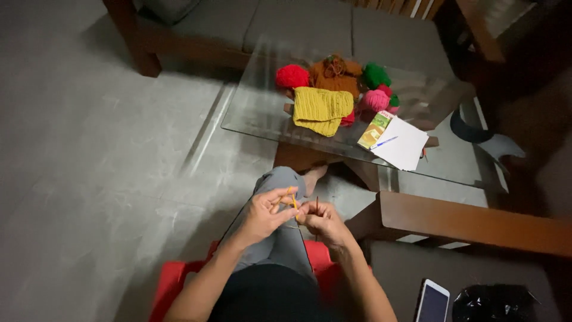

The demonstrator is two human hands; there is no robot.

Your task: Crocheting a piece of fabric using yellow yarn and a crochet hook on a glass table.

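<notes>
Two hands, one orange yarn

Yellow knitted cloth beside white paper.

At your twelve o'clock stands a glass-topped table. On it lie a yellow knitted piece, red, orange, green and pink yarn. Toward one o'clock sit a small carton and white paper bearing a blue pen.
</notes>
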